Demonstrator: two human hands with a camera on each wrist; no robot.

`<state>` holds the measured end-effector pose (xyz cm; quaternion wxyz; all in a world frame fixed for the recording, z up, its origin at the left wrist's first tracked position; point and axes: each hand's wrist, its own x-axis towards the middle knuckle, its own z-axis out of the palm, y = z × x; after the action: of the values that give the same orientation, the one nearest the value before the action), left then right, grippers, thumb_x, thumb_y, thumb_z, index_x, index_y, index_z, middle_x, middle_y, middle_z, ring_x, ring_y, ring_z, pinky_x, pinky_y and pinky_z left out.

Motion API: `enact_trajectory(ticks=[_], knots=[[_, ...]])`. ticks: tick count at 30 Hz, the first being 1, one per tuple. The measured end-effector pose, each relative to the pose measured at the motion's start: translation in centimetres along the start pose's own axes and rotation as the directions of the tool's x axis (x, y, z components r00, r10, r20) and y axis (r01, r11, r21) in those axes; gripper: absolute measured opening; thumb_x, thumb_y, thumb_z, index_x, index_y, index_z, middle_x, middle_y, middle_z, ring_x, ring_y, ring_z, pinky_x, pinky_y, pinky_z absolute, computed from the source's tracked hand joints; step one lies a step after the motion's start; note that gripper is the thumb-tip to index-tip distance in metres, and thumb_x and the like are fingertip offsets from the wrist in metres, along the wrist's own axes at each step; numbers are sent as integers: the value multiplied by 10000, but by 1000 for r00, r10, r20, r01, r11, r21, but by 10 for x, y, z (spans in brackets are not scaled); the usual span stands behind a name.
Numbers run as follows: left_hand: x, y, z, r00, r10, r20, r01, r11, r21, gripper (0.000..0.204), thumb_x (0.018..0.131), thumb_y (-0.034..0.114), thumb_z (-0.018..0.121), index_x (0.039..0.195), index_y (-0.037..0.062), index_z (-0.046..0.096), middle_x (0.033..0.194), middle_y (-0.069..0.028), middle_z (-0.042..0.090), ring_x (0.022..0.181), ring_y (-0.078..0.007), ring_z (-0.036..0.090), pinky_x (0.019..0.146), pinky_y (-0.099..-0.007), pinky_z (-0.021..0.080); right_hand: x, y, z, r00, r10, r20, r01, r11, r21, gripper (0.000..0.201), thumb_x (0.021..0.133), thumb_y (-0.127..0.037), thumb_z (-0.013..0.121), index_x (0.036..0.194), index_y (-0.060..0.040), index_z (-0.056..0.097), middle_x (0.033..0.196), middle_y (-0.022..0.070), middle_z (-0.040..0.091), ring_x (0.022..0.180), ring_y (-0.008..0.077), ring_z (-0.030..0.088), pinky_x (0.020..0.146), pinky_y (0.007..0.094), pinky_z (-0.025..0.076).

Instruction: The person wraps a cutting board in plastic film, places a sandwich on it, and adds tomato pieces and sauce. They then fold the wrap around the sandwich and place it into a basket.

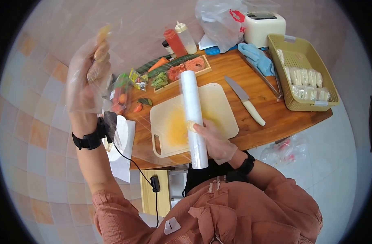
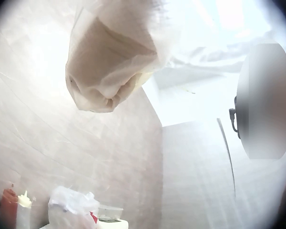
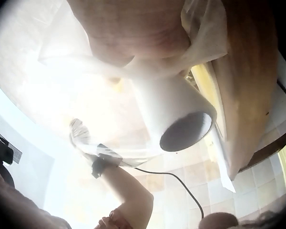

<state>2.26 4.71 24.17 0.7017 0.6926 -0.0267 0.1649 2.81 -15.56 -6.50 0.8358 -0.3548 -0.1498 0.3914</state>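
Observation:
A white roll of clear film [image 1: 193, 118] stands out over the pale cutting board [image 1: 224, 122], which has a yellow smear. The gloved right hand [image 1: 214, 140] grips the roll's lower part; in the right wrist view the roll's hollow end [image 3: 188, 131] shows beneath that hand. Raised high at the left, the gloved left hand [image 1: 90, 75] has its fingers curled round the edge of a clear sheet that stretches across to the roll. In the left wrist view, the left hand [image 2: 112, 71] is curled inside its loose glove, with the pinched film hard to make out.
Behind the board are a wooden tray [image 1: 202, 72] of fillings, a red bottle [image 1: 176, 42] and a white-capped bottle [image 1: 187, 38]. A knife [image 1: 245, 99] lies right of the board. Farther right are a blue cloth [image 1: 257, 59], a toaster [image 1: 265, 30] and a basket [image 1: 289, 99] of wrapped items.

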Motion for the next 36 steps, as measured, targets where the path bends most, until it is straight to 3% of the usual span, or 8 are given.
enact_trajectory(ticks=[5,7,16,22,25,29,31,36], knots=[[3,15,10,998,-23,-65,27,998,63,216,1071,153,484,878,72,536,598,56,425,387,-7,316,357,-186,256,-1,-13,-9,1000,-9,0,9,994,110,438,1020,-280,643,1345,-11,524,1082,34,612,917,101,605,797,297,542],[0,20,34,960,35,-279,-5,994,107,257,1077,159,469,839,85,533,561,72,389,377,-3,308,347,-188,236,1,-14,-14,998,-55,19,53,993,107,442,1012,-276,656,1344,-15,526,1077,32,611,906,98,599,786,294,537],[20,28,2,998,59,-24,-55,987,153,222,1076,203,519,902,74,567,599,66,445,395,5,326,366,-179,263,-2,-9,-13,999,32,33,-31,999,-33,456,1008,-257,646,1375,-13,531,1138,46,625,1001,118,603,857,311,526],[22,33,-5,982,99,-161,-81,990,116,190,1064,190,535,1000,32,619,673,67,485,435,8,361,392,-173,278,-1,-5,-13,999,-10,33,8,999,53,465,1022,-281,625,1381,-1,528,1191,55,631,1099,142,600,929,330,518],[19,37,-26,990,130,-47,-121,980,156,188,1055,195,551,1009,27,622,682,65,504,468,10,411,416,-164,316,-8,-21,-9,1000,10,-1,-10,997,82,463,1022,-275,626,1374,9,529,1204,62,629,1091,143,600,941,322,509],[-6,24,-11,949,217,-228,-172,964,201,196,1045,198,569,1048,11,629,714,53,543,505,2,458,434,-154,355,-11,-38,-23,999,-26,-38,18,980,-198,463,1017,-280,632,1359,19,543,1174,71,640,1055,136,607,902,309,504],[-12,11,-3,818,305,-489,-229,951,210,196,1039,191,579,1067,9,643,740,44,564,525,-11,478,452,-156,389,-13,-49,-27,995,-97,-22,85,946,-314,461,1013,-286,638,1348,19,554,1149,70,647,1030,136,613,880,308,505],[-13,-21,-78,912,98,-398,-35,986,162,144,1026,175,575,1032,52,650,735,43,545,522,-35,464,465,-188,399,-11,-71,-45,959,-131,-251,-47,799,-599,414,966,-261,671,1246,44,647,1067,89,711,940,147,663,826,312,522]])
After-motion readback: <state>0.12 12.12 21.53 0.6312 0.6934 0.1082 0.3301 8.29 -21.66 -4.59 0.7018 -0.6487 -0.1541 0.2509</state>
